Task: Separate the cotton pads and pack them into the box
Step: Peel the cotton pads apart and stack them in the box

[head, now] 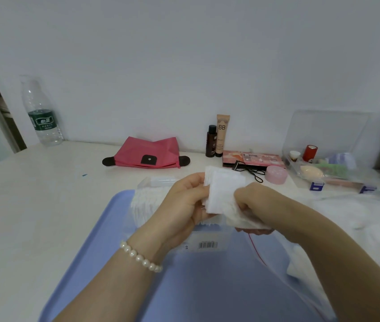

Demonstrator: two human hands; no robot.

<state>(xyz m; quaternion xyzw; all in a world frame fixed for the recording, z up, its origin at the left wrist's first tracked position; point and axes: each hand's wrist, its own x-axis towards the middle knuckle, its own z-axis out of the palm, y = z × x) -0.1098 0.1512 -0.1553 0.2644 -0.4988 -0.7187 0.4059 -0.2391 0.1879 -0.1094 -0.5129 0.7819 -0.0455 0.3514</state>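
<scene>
Cotton pads [221, 191], a white stack fanned at its edges, sit at the centre of the frame, pinched between both hands: the left hand [184, 201] curls its fingers round the stack's left side, and the right hand [254, 205] grips its lower right part. More loose pads [142, 205] lie heaped just left of the hands on a pale blue tray [105, 240], which fills the lower middle. A clear box [158, 181] lies just above that heap. The tray rests on a cream table [33, 194] that meets a plain white wall [184, 54] across the upper half. Along the wall stand a water bottle [41, 112] at upper left, a pink pouch [148, 153] at centre, and a dark bottle [211, 141] touching a BB cream tube [222, 135]. A clear organiser [328, 147] sits at right.
</scene>
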